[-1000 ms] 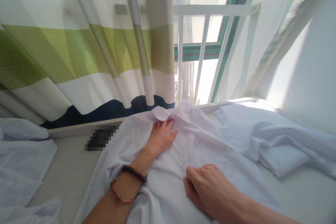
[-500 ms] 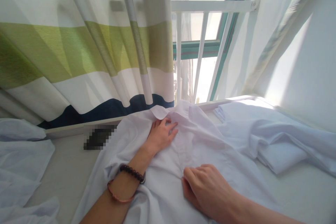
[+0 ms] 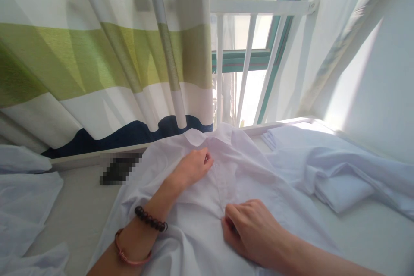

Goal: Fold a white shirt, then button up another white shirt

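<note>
A white shirt [image 3: 200, 224] lies spread on a pale flat surface [image 3: 80, 211], its collar toward the window. My left hand [image 3: 190, 167] rests on the shirt's front just below the collar, fingers curled and pinching the cloth. A dark bead bracelet and a copper bangle sit on that wrist. My right hand [image 3: 249, 228] lies lower on the shirt's front placket, fingers bent and pinching the fabric at its edge.
More white garments [image 3: 326, 168] lie piled at the right and another white cloth [image 3: 22, 198] at the left. A striped green, white and navy curtain [image 3: 106, 64] hangs behind. A white rail [image 3: 261, 6] and a green window frame stand at the back.
My left hand has gone from lying flat with fingers spread to curled and pinching the cloth, and its arm has drawn back a little. My right hand has barely moved.
</note>
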Demonstrator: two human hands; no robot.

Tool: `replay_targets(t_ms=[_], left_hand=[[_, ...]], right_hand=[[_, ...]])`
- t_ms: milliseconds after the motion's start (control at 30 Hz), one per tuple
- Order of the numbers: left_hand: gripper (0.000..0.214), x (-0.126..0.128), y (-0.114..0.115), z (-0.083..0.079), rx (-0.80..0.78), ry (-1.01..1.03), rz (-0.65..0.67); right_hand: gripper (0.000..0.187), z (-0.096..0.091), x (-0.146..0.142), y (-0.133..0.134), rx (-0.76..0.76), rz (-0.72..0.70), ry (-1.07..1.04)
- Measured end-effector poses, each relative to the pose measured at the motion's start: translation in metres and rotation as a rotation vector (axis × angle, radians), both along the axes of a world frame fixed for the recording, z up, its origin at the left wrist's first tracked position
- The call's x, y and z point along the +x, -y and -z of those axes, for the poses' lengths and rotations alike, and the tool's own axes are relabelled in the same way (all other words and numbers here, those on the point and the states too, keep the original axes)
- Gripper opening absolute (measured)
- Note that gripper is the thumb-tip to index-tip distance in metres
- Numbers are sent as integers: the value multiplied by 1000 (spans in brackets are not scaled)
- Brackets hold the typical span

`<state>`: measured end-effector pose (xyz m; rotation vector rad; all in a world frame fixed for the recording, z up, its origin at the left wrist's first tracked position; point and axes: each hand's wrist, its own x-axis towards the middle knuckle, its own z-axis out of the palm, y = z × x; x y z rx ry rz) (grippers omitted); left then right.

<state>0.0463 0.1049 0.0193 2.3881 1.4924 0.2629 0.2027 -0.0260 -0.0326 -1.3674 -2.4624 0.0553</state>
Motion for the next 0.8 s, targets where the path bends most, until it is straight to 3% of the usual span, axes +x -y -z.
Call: replay_targets(t_ms=[133, 267, 600, 800], left_hand=[[36, 5, 12, -7, -260, -33, 57], [41, 15, 21, -4, -379, -39, -28], [34, 27, 33, -14, -287, -86, -141], [29, 21, 21, -4, -326, 17, -101]], right_hand=[[16, -1, 0, 0, -22, 23, -24], [18, -4, 2, -2, -53, 25, -45], [17, -18, 5, -5, -136, -31, 48], [19, -17, 4, 0, -144, -32, 94]])
